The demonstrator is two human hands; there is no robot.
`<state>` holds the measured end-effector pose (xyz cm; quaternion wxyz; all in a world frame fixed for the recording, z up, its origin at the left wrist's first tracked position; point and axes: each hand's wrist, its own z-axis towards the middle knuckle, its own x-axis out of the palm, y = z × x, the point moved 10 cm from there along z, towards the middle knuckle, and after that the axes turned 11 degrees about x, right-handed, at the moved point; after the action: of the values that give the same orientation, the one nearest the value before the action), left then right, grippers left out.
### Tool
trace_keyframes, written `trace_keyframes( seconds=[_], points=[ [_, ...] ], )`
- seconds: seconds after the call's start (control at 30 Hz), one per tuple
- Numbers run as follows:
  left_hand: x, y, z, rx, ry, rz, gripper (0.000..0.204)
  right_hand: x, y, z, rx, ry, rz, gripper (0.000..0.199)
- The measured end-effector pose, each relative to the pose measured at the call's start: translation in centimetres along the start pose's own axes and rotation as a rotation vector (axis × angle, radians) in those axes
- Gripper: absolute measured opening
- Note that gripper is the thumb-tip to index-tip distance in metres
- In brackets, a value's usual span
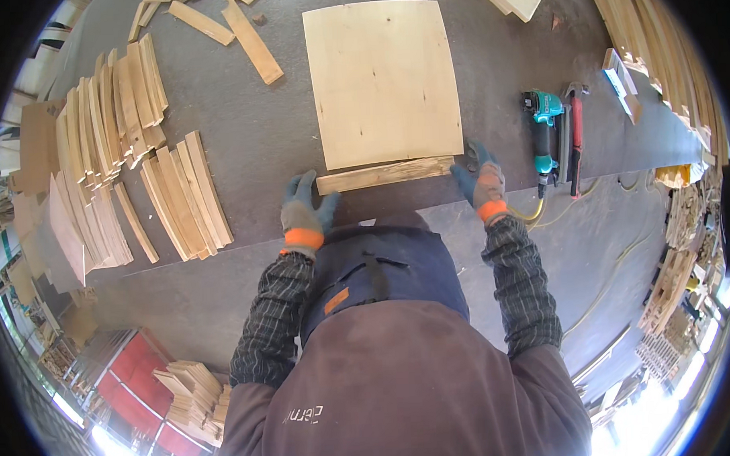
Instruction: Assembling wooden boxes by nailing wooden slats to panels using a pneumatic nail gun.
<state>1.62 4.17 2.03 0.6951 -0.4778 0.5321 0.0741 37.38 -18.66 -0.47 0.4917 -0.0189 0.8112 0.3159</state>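
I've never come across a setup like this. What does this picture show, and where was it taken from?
There is no machine arm here: the gloved left hand and right hand belong to the person wearing the camera. It sits on their head, looking down through a wide fisheye lens, so straight edges bend. On the dark table lies a pale wooden panel, with a narrow wooden strip along its near edge. One open hand is at each end of the strip; neither seems to grip it. Wooden slats lie at the left, a teal-and-black power tool at the right.
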Motion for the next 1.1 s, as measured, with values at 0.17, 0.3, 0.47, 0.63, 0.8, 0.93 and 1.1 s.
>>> trace_keyframes(
  seconds=[0.17,0.3,0.47,0.63,0.8,0.93,1.1],
  points=[
    [2.0,1.4,4.2,-0.096,0.055,-0.019,0.049,2.1,-3.0,3.3,0.075,0.052,0.233,0.062],
    [3.4,3.5,5.3,-0.189,-0.007,-0.172,0.04,3.0,-0.5,3.7,0.104,0.149,0.281,0.042],
    [0.5,1.6,4.7,-0.308,-0.026,-0.309,0.036,0.4,1.7,1.6,0.055,0.173,0.245,0.038],
    [0.8,0.5,0.2,-0.12,0.133,-0.157,0.047,0.4,0.8,-2.6,-0.079,0.159,0.113,0.043],
    [1.7,-0.1,-1.1,-0.02,0.129,-0.06,0.056,-0.3,2.4,-4.1,-0.218,0.089,0.038,0.054],
    [1.8,-1.3,-0.1,0.111,0.138,0.102,0.051,1.1,1.0,-2.9,-0.165,0.145,-0.003,0.053],
    [1.9,-1.5,2.2,0.152,0.132,0.179,0.046,1.2,1.0,-0.6,-0.122,0.167,0.053,0.045]
  ],
)
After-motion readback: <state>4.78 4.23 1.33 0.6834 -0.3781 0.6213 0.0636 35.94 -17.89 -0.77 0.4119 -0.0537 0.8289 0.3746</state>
